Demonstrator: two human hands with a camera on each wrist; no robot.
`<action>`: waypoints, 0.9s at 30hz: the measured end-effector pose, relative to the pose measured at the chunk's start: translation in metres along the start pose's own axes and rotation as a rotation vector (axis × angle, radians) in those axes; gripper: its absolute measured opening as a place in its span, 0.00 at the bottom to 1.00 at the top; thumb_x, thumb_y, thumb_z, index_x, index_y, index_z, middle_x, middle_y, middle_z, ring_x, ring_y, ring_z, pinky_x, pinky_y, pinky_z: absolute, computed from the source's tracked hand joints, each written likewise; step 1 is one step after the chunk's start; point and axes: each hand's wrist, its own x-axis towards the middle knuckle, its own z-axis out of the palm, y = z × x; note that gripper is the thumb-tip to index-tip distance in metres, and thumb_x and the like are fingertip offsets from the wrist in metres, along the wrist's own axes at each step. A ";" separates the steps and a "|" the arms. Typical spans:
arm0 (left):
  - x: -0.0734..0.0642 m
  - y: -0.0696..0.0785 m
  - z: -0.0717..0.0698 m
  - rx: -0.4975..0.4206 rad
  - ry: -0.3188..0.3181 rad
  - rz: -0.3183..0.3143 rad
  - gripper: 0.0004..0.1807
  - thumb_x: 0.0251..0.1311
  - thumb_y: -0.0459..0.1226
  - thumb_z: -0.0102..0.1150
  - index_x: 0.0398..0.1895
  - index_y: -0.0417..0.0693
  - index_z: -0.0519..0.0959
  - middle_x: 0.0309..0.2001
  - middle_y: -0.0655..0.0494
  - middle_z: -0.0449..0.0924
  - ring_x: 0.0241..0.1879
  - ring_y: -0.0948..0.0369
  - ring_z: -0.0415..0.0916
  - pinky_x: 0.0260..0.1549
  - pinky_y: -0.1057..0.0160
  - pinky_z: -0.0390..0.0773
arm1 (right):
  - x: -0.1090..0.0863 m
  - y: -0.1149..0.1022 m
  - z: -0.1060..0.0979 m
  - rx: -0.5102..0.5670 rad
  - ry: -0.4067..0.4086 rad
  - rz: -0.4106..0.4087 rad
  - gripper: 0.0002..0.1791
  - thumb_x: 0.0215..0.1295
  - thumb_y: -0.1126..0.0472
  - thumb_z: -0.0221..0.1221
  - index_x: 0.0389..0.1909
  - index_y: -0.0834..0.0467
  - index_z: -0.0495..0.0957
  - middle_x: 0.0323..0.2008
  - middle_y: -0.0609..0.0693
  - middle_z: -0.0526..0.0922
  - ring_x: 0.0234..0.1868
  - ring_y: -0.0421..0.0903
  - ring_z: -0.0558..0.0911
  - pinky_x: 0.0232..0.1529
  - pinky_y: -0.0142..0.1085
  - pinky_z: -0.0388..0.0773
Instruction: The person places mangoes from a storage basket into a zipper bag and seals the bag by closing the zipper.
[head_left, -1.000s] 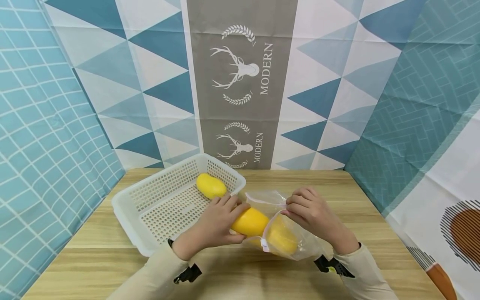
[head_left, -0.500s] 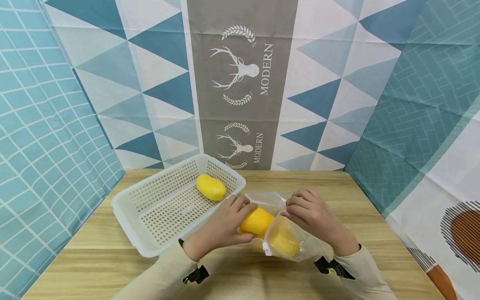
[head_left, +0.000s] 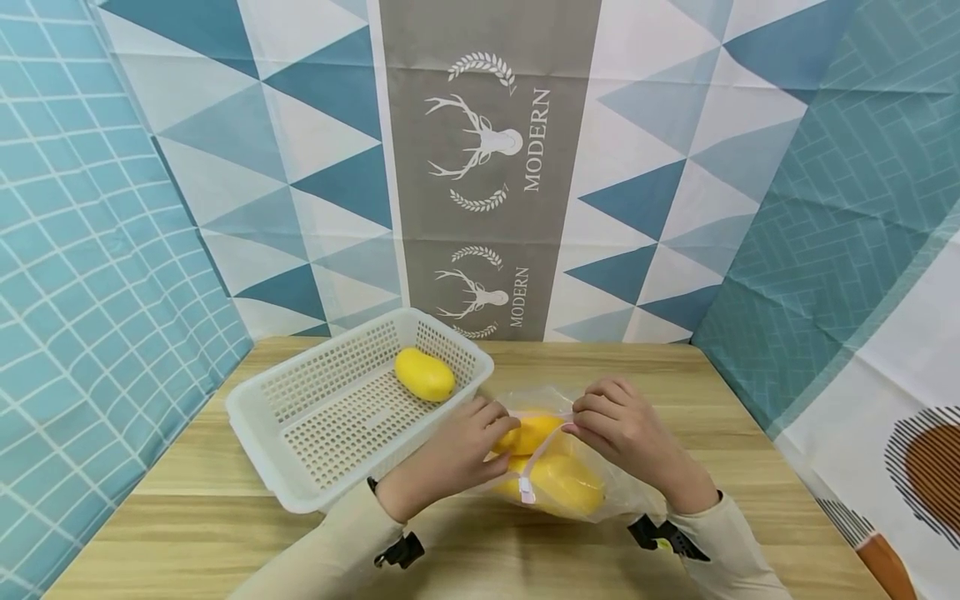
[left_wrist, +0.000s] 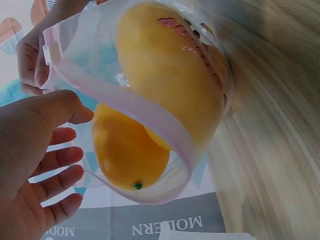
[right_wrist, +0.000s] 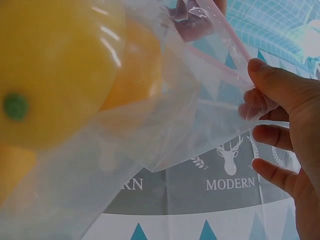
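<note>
A clear zip bag (head_left: 630, 497) with a pink seal strip lies on its side, its mouth facing left. Inside it are yellow mangoes (head_left: 570, 483). Another mango (left_wrist: 127, 150), with a green stem end, sits just within the mouth. At that opening my left hand (head_left: 457, 450) has loosely bent fingers; in the left wrist view the thumb tip is close beside this mango and the fingers are not wrapped round it. My right hand (head_left: 630, 433) pinches the bag's upper rim between thumb and index finger, holding the mouth apart. The white slider (head_left: 527, 490) hangs at the near side.
A white perforated basket (head_left: 258, 437) stands left of the bag, with one yellow mango (head_left: 424, 375) at its far right end. The wooden table (head_left: 172, 533) meets patterned cloth walls (head_left: 487, 208) at the back and sides.
The left hand has moved right and pushed the mango it was gripping through the bag's mouth. Its fingers have now loosened from it. The right hand keeps its hold on the rim.
</note>
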 end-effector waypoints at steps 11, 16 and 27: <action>-0.003 0.000 0.001 -0.007 0.024 0.028 0.22 0.45 0.39 0.76 0.44 0.45 0.80 0.38 0.56 0.75 0.39 0.58 0.71 0.41 0.62 0.73 | 0.000 0.001 0.000 -0.011 0.005 0.001 0.20 0.76 0.52 0.53 0.26 0.57 0.83 0.28 0.47 0.83 0.33 0.48 0.77 0.40 0.42 0.73; -0.004 0.001 -0.004 -0.006 0.037 0.025 0.22 0.44 0.38 0.75 0.45 0.46 0.80 0.39 0.57 0.76 0.40 0.59 0.71 0.40 0.63 0.72 | 0.002 0.001 0.000 -0.025 0.014 -0.003 0.20 0.76 0.53 0.53 0.25 0.58 0.83 0.28 0.48 0.83 0.33 0.49 0.77 0.38 0.43 0.73; -0.003 -0.002 -0.013 0.045 0.073 0.038 0.20 0.45 0.38 0.73 0.44 0.48 0.81 0.38 0.57 0.77 0.39 0.58 0.74 0.37 0.62 0.74 | 0.006 0.006 0.000 -0.073 0.022 -0.001 0.22 0.77 0.54 0.52 0.24 0.58 0.83 0.28 0.49 0.83 0.33 0.50 0.78 0.39 0.45 0.74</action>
